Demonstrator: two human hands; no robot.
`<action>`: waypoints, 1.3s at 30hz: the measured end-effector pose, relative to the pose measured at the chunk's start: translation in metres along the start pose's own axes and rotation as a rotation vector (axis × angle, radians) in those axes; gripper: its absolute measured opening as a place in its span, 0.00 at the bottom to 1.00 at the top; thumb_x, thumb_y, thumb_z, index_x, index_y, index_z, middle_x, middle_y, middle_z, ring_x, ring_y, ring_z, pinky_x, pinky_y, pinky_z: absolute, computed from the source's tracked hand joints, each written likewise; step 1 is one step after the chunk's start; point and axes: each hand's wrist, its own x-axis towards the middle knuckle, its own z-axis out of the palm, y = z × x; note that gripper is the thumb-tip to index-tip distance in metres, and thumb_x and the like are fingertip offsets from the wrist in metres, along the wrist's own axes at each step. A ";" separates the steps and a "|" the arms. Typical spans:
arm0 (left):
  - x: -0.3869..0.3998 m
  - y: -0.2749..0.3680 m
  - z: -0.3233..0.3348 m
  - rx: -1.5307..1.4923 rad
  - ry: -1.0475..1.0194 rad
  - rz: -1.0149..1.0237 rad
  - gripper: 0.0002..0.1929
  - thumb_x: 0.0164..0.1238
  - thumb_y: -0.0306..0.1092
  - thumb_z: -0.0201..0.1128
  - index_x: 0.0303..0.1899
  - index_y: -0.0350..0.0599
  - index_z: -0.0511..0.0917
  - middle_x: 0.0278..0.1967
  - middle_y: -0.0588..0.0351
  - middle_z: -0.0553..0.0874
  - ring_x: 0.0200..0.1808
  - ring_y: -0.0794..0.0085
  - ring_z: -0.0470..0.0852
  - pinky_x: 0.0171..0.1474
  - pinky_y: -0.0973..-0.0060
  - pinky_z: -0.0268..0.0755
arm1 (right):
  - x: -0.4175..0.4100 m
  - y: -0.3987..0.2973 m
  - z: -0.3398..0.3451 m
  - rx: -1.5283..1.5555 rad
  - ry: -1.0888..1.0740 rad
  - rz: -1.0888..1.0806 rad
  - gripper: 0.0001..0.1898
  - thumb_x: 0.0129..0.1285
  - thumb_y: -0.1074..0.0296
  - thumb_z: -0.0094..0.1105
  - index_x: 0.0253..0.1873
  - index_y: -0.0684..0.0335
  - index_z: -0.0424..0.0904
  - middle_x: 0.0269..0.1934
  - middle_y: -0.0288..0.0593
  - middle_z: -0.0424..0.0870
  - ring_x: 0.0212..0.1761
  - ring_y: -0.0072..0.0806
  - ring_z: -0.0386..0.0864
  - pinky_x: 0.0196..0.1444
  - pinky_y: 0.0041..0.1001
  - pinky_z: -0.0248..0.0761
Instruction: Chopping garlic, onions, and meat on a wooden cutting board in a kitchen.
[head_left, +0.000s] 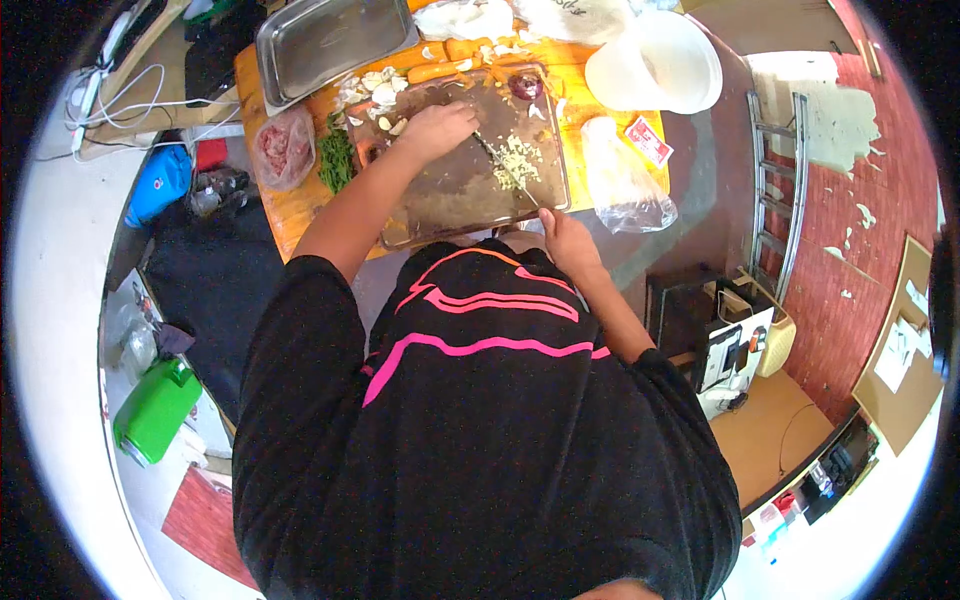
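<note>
My right hand (570, 244) grips a knife (491, 154) at the near right edge of a brown cutting board (442, 199). The blade slants away to the left, beside and partly among chopped garlic (517, 161). Over the far part of the board is my left hand (442, 131), its fingertips close to the knife's tip. Whether those fingers touch the blade or hold anything is hidden. A few peeled garlic cloves (391, 125) lie left of that hand. Toward the board's far right corner rests a red onion (526, 86).
Carrots (446, 70) and garlic skins (382, 86) lie beyond the board. Green herbs (337, 159), bagged raw meat (283, 146) and a metal tray (337, 49) are on the left. A white bucket (690, 64), a plastic bag (626, 184) and a red-white packet (649, 142) are on the right.
</note>
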 end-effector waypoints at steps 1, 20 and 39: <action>-0.002 -0.001 0.002 -0.002 0.000 0.005 0.09 0.62 0.29 0.58 0.44 0.44 0.80 0.46 0.57 0.82 0.55 0.64 0.81 0.49 0.70 0.84 | -0.003 -0.005 -0.001 -0.015 0.000 0.002 0.29 0.79 0.45 0.38 0.48 0.70 0.78 0.41 0.69 0.83 0.48 0.66 0.80 0.50 0.55 0.73; 0.007 -0.010 -0.009 0.020 0.078 0.124 0.08 0.63 0.28 0.58 0.42 0.45 0.80 0.44 0.58 0.82 0.53 0.65 0.81 0.48 0.70 0.84 | 0.004 0.007 0.056 0.126 0.089 0.067 0.26 0.80 0.49 0.37 0.50 0.67 0.80 0.42 0.69 0.82 0.49 0.66 0.78 0.52 0.57 0.70; -0.002 -0.009 0.009 0.079 0.063 -0.020 0.06 0.63 0.28 0.58 0.38 0.47 0.83 0.45 0.58 0.85 0.53 0.65 0.83 0.46 0.71 0.84 | 0.017 0.005 -0.012 -0.180 -0.004 0.046 0.27 0.79 0.45 0.41 0.46 0.67 0.79 0.40 0.67 0.84 0.48 0.63 0.81 0.51 0.55 0.72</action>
